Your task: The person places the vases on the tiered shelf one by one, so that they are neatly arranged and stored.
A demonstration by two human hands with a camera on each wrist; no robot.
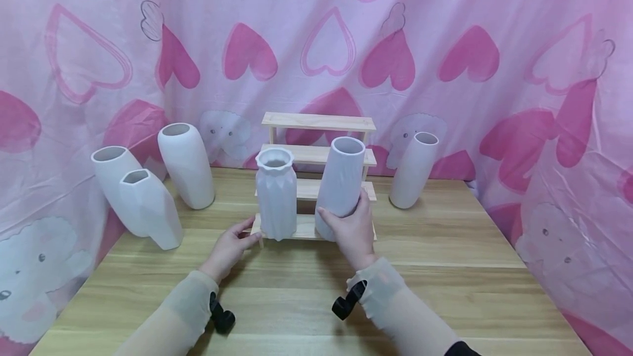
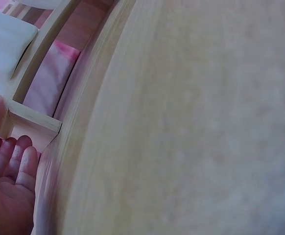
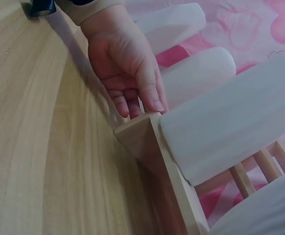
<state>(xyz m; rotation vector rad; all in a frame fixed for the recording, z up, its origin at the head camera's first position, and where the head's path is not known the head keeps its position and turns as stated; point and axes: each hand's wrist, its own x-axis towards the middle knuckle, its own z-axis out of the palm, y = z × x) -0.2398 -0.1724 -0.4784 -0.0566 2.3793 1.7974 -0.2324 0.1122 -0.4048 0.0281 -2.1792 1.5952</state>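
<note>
A small pale wooden tiered stand (image 1: 316,121) is on the table. My left hand (image 1: 231,250) pinches the left end of its lowest step, with the thumb on top in the right wrist view. On that step, near the left end, stands a white ribbed vase with a frilled rim (image 1: 278,202). My right hand (image 1: 352,231) grips the lower part of a smooth white tapered vase (image 1: 341,180) whose base is at the step's right side. Whether that base fully rests on the wood cannot be told. My right hand is out of sight in the right wrist view.
To the left of the stand are a faceted white vase (image 1: 153,210), a smooth white vase (image 1: 111,185) partly behind it and a rounded one (image 1: 188,166). A slim white vase (image 1: 414,171) stands on the right. Pink heart-print cloth (image 1: 316,43) hangs behind the wooden table (image 1: 296,301).
</note>
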